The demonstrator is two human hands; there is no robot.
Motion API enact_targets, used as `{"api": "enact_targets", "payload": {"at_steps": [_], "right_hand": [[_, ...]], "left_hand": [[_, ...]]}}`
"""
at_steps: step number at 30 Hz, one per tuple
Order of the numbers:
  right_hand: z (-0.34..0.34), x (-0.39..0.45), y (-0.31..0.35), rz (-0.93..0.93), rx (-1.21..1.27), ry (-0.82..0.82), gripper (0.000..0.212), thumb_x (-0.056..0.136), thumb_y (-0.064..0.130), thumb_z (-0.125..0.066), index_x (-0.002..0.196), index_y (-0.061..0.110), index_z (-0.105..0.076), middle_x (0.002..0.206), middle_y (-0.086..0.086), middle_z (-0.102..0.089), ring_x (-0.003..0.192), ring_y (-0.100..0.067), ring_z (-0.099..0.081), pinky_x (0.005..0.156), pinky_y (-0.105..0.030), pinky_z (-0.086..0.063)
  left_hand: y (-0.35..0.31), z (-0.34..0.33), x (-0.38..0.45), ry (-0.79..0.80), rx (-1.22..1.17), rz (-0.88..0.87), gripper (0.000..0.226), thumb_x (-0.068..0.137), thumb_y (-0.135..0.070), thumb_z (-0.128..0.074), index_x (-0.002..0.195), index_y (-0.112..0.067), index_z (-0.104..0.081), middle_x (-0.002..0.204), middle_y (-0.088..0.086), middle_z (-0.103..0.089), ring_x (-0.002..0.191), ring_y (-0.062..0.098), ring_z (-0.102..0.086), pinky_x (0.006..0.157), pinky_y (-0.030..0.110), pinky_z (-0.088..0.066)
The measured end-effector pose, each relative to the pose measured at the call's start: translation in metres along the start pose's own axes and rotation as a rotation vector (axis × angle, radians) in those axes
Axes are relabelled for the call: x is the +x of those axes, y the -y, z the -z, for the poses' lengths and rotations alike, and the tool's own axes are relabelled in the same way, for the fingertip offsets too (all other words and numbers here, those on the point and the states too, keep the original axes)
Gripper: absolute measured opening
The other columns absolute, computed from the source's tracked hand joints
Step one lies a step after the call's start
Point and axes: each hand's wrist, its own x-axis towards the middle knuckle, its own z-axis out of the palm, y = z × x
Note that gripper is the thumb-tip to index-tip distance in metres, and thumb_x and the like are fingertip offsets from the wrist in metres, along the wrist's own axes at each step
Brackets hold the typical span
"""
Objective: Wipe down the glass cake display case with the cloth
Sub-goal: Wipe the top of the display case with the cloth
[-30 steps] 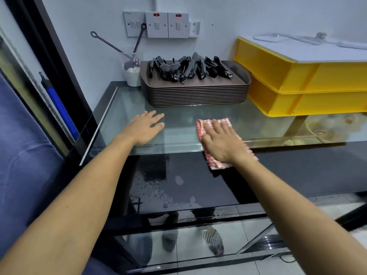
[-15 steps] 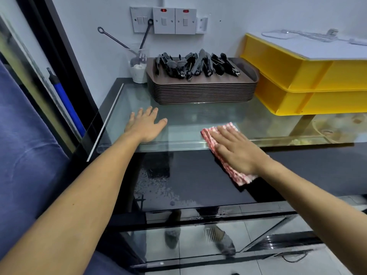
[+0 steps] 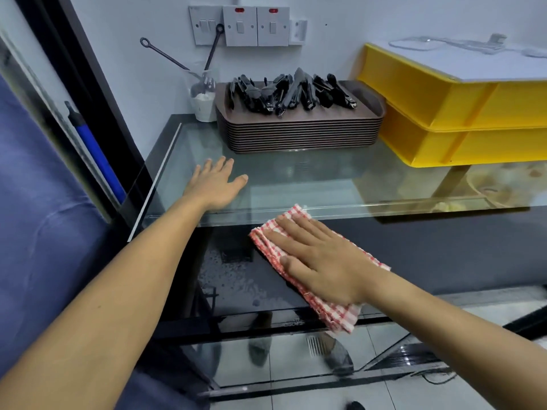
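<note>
Display case [image 3: 296, 179]: glass top is carrying stacked brown trays [image 3: 299, 134] holding black tongs [image 3: 290, 91].
Left hand [image 3: 214, 186]: lying flat, fingers released, on glass.
Right hand [image 3: 318, 261]: pressing checked cloth [image 3: 334, 313], fingers straight.

Brown tray stack [image 3: 299, 134] bearing black tongs [image 3: 291, 91]; yellow crates [image 3: 461, 119] beside; wall switches [image 3: 239, 25].

**Cloth flat on the front glass**

Your right hand [image 3: 321, 263] presses the red-checked cloth [image 3: 307, 270] flat against the display case [image 3: 296, 179] front pane, fingers straight. Your left hand [image 3: 214, 184] rests open on the glass top, near the stacked brown trays [image 3: 299, 131].
</note>
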Motion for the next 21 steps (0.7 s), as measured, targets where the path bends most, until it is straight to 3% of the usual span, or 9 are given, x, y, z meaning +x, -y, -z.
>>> {"api": "enact_targets", "payload": {"at_steps": [4, 9, 12, 16, 19, 21], "right_hand": [[0.01, 0.014, -0.06, -0.177, -0.025, -0.017, 0.055, 0.111, 0.049, -0.014, 0.163, 0.042, 0.003, 0.172, 0.008, 0.013, 0.157, -0.011, 0.022, 0.126, -0.029, 0.018], [0.007, 0.096, -0.075, -0.334, -0.017, -0.032, 0.077, 0.095, 0.056, 0.001, 0.167, 0.03, -0.004, 0.175, -0.008, -0.001, 0.162, -0.027, 0.007, 0.13, -0.044, 0.005], [0.0, 0.101, -0.022, -0.186, -0.007, -0.031, 0.064, 0.107, 0.05, -0.008, 0.167, 0.03, -0.003, 0.175, -0.007, 0.003, 0.161, -0.026, 0.01, 0.13, -0.044, 0.007], [-0.003, 0.03, 0.022, 0.109, 0.004, 0.009, 0.058, 0.109, 0.055, -0.01, 0.163, 0.043, 0.006, 0.171, 0.008, 0.017, 0.157, -0.013, 0.025, 0.127, -0.034, 0.017], [0.007, 0.005, -0.021, 0.058, 0.002, 0.027, 0.061, 0.1, 0.065, 0.003, 0.158, 0.047, 0.011, 0.169, 0.013, 0.019, 0.153, -0.006, 0.03, 0.124, -0.027, 0.022], [0.016, 0.012, -0.069, -0.031, -0.076, -0.028, 0.066, 0.101, 0.065, 0.004, 0.16, 0.036, 0.004, 0.172, 0.004, 0.007, 0.159, -0.013, 0.017, 0.121, -0.021, 0.024]], "left_hand": [[0.0, -0.002, 0.003, -0.007, 0.003, 0.001, 0.078, 0.104, -0.067, -0.021, 0.168, -0.026, -0.006, 0.175, -0.004, 0.002, 0.162, 0.024, 0.005, 0.131, 0.045, 0.004], [0.0, -0.003, 0.006, -0.004, 0.01, 0.0, 0.077, 0.104, -0.067, -0.02, 0.168, -0.027, -0.004, 0.175, -0.006, 0.003, 0.162, 0.023, 0.005, 0.131, 0.045, 0.004], [0.004, 0.002, 0.006, 0.016, 0.012, -0.029, 0.076, 0.105, -0.066, -0.022, 0.168, -0.026, -0.004, 0.175, -0.005, 0.003, 0.162, 0.023, 0.004, 0.13, 0.044, 0.003], [0.009, 0.004, 0.009, 0.044, 0.019, -0.069, 0.077, 0.105, -0.067, -0.022, 0.168, -0.026, -0.004, 0.175, -0.005, 0.003, 0.162, 0.022, 0.003, 0.13, 0.043, 0.001], [0.01, 0.004, 0.009, 0.05, 0.018, -0.073, 0.078, 0.105, -0.068, -0.021, 0.168, -0.026, -0.004, 0.175, -0.005, 0.003, 0.162, 0.021, 0.004, 0.131, 0.043, 0.002], [0.01, 0.004, 0.009, 0.045, 0.015, -0.077, 0.078, 0.105, -0.069, -0.02, 0.168, -0.026, -0.004, 0.175, -0.005, 0.003, 0.162, 0.021, 0.005, 0.131, 0.043, 0.002]]}}
